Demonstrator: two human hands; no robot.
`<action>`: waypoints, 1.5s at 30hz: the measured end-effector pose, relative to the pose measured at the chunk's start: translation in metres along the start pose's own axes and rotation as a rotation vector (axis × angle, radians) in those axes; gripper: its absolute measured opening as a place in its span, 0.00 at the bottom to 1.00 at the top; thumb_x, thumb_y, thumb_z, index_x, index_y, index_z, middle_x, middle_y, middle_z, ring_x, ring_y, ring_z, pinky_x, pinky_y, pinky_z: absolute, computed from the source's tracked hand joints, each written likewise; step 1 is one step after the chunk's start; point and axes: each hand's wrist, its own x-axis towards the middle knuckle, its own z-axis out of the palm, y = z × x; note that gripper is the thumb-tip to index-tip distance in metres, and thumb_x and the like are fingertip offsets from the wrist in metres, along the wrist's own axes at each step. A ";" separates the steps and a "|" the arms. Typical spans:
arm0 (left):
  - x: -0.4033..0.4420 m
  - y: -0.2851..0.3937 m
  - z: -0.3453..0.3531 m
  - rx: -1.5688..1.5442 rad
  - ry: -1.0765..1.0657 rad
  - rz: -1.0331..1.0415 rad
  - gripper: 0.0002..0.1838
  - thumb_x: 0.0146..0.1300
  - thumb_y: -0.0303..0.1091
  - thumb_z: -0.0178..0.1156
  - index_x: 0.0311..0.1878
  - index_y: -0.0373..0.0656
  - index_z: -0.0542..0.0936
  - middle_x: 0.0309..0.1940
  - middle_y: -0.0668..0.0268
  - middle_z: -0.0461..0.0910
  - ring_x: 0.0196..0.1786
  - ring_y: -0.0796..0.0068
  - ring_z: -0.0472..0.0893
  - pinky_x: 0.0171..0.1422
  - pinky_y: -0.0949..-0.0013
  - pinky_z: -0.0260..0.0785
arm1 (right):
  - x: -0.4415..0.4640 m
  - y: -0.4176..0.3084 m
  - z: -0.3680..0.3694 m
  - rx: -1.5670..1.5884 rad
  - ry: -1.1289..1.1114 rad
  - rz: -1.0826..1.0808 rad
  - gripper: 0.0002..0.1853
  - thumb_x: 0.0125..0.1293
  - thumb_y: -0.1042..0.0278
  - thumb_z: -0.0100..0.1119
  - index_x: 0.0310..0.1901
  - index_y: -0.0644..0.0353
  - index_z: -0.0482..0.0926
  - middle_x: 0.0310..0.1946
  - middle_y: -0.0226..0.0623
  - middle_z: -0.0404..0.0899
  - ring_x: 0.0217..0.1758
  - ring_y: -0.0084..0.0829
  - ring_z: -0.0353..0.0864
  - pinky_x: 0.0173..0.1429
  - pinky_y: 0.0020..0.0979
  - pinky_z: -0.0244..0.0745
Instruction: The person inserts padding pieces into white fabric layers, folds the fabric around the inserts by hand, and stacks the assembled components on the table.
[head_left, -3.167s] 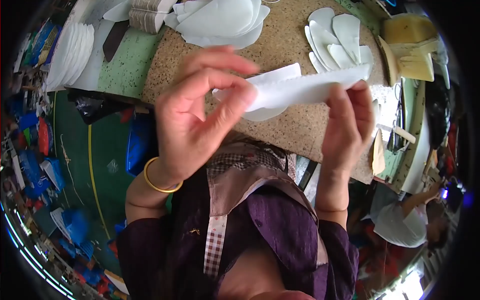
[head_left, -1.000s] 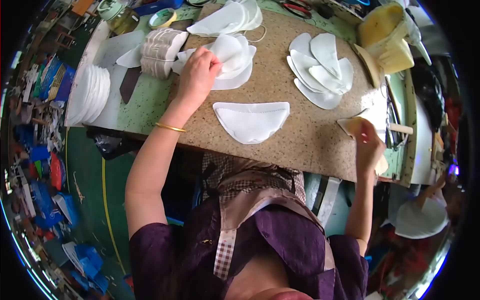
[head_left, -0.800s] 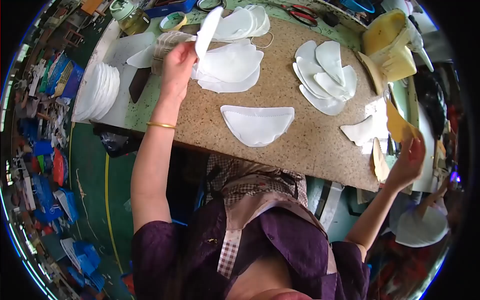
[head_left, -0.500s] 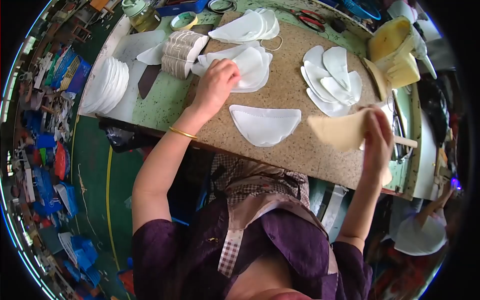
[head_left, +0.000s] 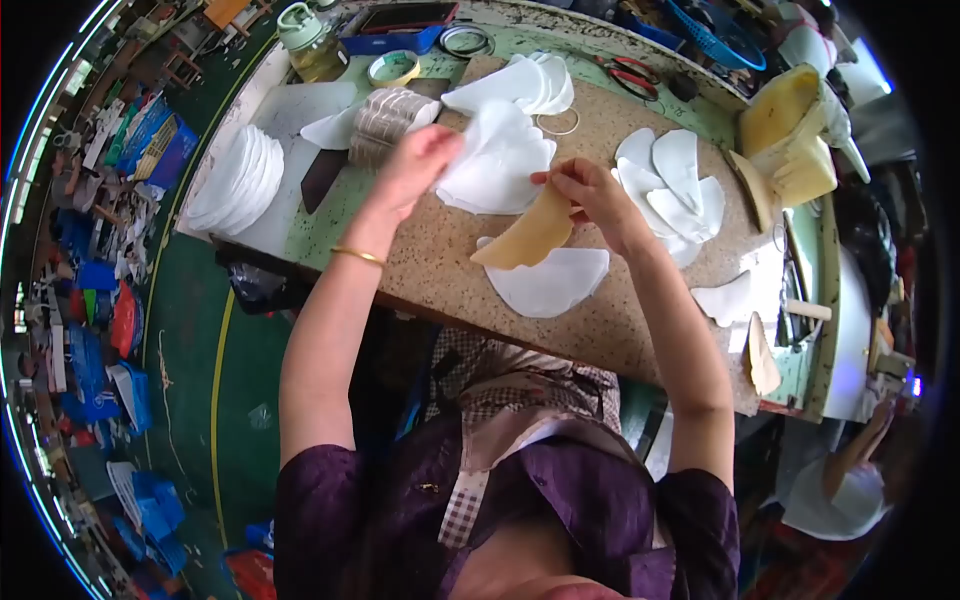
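Observation:
My left hand (head_left: 415, 170), with a bangle at the wrist, pinches the edge of a white piece (head_left: 472, 135) at the near pile of white pieces (head_left: 505, 175). My right hand (head_left: 590, 200) grips the upper end of a curved tan piece (head_left: 530, 232). That tan piece hangs over the left part of a white half-round piece (head_left: 555, 283), which lies on the speckled board (head_left: 425, 260). To the right is a fan of white pieces (head_left: 680, 175). Another white pile (head_left: 525, 82) lies farther back.
At the left are a white stack (head_left: 240, 180), a tied bundle (head_left: 385, 125), tape (head_left: 393, 68) and a jar (head_left: 310, 45). Scissors (head_left: 635, 78) lie at the back; a yellow container (head_left: 790, 125) stands right. Small offcuts (head_left: 762, 355) lie near the right edge. Another person (head_left: 830, 490) is at lower right.
My right hand has brought the tan piece leftward from the board's right side to over the half-round piece. My left hand has lifted at the white pile, pulling up one piece's edge.

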 end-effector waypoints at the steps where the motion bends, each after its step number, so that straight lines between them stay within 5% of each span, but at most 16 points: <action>1: -0.006 0.017 -0.002 -0.166 0.078 0.114 0.11 0.65 0.34 0.60 0.45 0.37 0.77 0.37 0.69 0.79 0.36 0.84 0.74 0.41 0.79 0.68 | 0.000 -0.001 -0.003 -0.022 0.003 -0.004 0.11 0.70 0.61 0.49 0.49 0.57 0.72 0.49 0.23 0.80 0.42 0.17 0.76 0.41 0.23 0.72; 3: -0.022 0.054 0.002 -0.159 0.198 0.370 0.08 0.65 0.31 0.59 0.43 0.38 0.77 0.40 0.68 0.80 0.42 0.82 0.76 0.46 0.78 0.69 | -0.005 -0.001 -0.012 0.062 0.152 -0.099 0.12 0.70 0.61 0.50 0.48 0.59 0.75 0.47 0.27 0.81 0.42 0.19 0.77 0.42 0.24 0.74; 6: -0.058 0.080 0.030 0.341 0.050 0.790 0.05 0.63 0.27 0.58 0.41 0.39 0.76 0.42 0.64 0.80 0.47 0.74 0.79 0.50 0.73 0.71 | -0.022 0.001 -0.037 0.191 0.476 -0.364 0.12 0.68 0.64 0.54 0.47 0.62 0.78 0.41 0.32 0.82 0.39 0.22 0.79 0.40 0.25 0.78; 9: -0.095 0.040 0.074 0.605 -0.317 0.680 0.05 0.58 0.23 0.60 0.36 0.38 0.74 0.46 0.59 0.78 0.51 0.61 0.78 0.54 0.67 0.71 | -0.066 -0.016 -0.061 0.195 0.909 -0.763 0.10 0.65 0.72 0.58 0.47 0.64 0.79 0.38 0.37 0.82 0.37 0.26 0.83 0.40 0.26 0.83; 11: -0.106 0.015 0.091 0.782 -0.301 0.837 0.06 0.58 0.22 0.60 0.39 0.38 0.76 0.44 0.60 0.79 0.48 0.61 0.80 0.51 0.66 0.72 | -0.087 -0.009 -0.050 0.059 0.938 -0.822 0.10 0.65 0.75 0.57 0.47 0.66 0.79 0.38 0.40 0.82 0.40 0.27 0.83 0.42 0.26 0.84; 13: -0.110 0.031 0.099 0.517 -0.277 0.676 0.06 0.60 0.22 0.59 0.41 0.37 0.78 0.40 0.61 0.80 0.44 0.67 0.81 0.48 0.69 0.73 | -0.098 -0.003 -0.024 0.029 0.855 -0.917 0.08 0.64 0.79 0.57 0.44 0.69 0.78 0.39 0.44 0.82 0.41 0.29 0.84 0.44 0.27 0.84; 17: -0.118 0.053 0.113 -0.103 -0.244 0.249 0.07 0.63 0.26 0.59 0.43 0.35 0.78 0.33 0.65 0.82 0.36 0.80 0.81 0.39 0.78 0.74 | -0.110 0.014 0.037 0.045 0.589 -0.785 0.08 0.61 0.81 0.60 0.42 0.65 0.81 0.37 0.38 0.85 0.37 0.23 0.84 0.41 0.23 0.79; 18: -0.117 0.055 0.116 -0.142 -0.158 0.238 0.06 0.65 0.26 0.59 0.41 0.34 0.79 0.28 0.68 0.82 0.32 0.87 0.79 0.35 0.82 0.72 | -0.118 0.011 0.045 -0.029 0.540 -0.719 0.09 0.60 0.81 0.60 0.43 0.65 0.82 0.38 0.39 0.85 0.37 0.23 0.84 0.41 0.23 0.79; 26: -0.114 0.062 0.109 -0.347 -0.152 0.105 0.05 0.66 0.27 0.58 0.39 0.34 0.78 0.27 0.71 0.80 0.31 0.89 0.75 0.35 0.83 0.68 | -0.118 -0.002 0.051 -0.096 0.439 -0.719 0.15 0.58 0.84 0.59 0.48 0.65 0.81 0.46 0.41 0.83 0.46 0.27 0.83 0.49 0.25 0.77; 30: -0.117 0.071 0.114 -0.202 -0.037 0.256 0.05 0.67 0.27 0.55 0.40 0.34 0.75 0.32 0.70 0.77 0.32 0.86 0.73 0.37 0.80 0.66 | -0.113 -0.010 0.054 -0.119 0.486 -0.751 0.17 0.58 0.83 0.60 0.50 0.64 0.80 0.48 0.40 0.82 0.46 0.25 0.83 0.50 0.24 0.76; 33: -0.116 0.069 0.120 0.249 0.109 0.567 0.02 0.67 0.24 0.53 0.39 0.35 0.72 0.31 0.71 0.74 0.31 0.83 0.71 0.37 0.76 0.67 | -0.112 -0.010 0.059 -0.082 0.543 -0.742 0.16 0.58 0.84 0.60 0.49 0.63 0.81 0.45 0.41 0.83 0.44 0.24 0.83 0.49 0.23 0.76; 35: -0.116 0.065 0.122 0.137 0.025 0.521 0.03 0.66 0.22 0.52 0.40 0.37 0.69 0.33 0.68 0.71 0.34 0.79 0.71 0.41 0.73 0.66 | -0.112 -0.006 0.060 -0.075 0.560 -0.690 0.15 0.58 0.85 0.60 0.48 0.65 0.81 0.45 0.41 0.83 0.45 0.24 0.83 0.49 0.23 0.76; 40: -0.118 0.055 0.117 -0.107 -0.104 0.540 0.03 0.68 0.25 0.48 0.43 0.38 0.68 0.41 0.63 0.71 0.46 0.74 0.73 0.55 0.69 0.66 | -0.106 0.007 0.055 0.797 0.360 -0.531 0.07 0.66 0.73 0.54 0.43 0.64 0.76 0.44 0.46 0.82 0.45 0.33 0.83 0.49 0.32 0.78; 41: -0.121 0.057 0.117 -0.392 -0.132 0.380 0.04 0.69 0.26 0.47 0.44 0.39 0.68 0.42 0.62 0.72 0.48 0.73 0.73 0.57 0.67 0.66 | -0.105 0.007 0.050 1.039 0.293 -0.433 0.07 0.67 0.71 0.51 0.43 0.64 0.74 0.44 0.48 0.81 0.46 0.34 0.82 0.51 0.33 0.78; 43: -0.125 0.065 0.110 -0.945 -0.159 0.068 0.05 0.70 0.28 0.43 0.44 0.40 0.69 0.45 0.60 0.73 0.54 0.71 0.73 0.62 0.63 0.65 | -0.101 0.007 0.045 1.048 0.297 -0.208 0.08 0.69 0.66 0.46 0.42 0.61 0.69 0.44 0.51 0.80 0.45 0.36 0.82 0.52 0.35 0.77; 45: -0.127 0.035 0.090 -0.913 -0.188 0.012 0.07 0.71 0.29 0.41 0.43 0.42 0.70 0.48 0.61 0.74 0.56 0.73 0.72 0.62 0.64 0.65 | -0.099 0.018 0.047 1.058 0.197 -0.145 0.08 0.69 0.66 0.44 0.40 0.60 0.71 0.47 0.53 0.79 0.44 0.39 0.83 0.51 0.37 0.78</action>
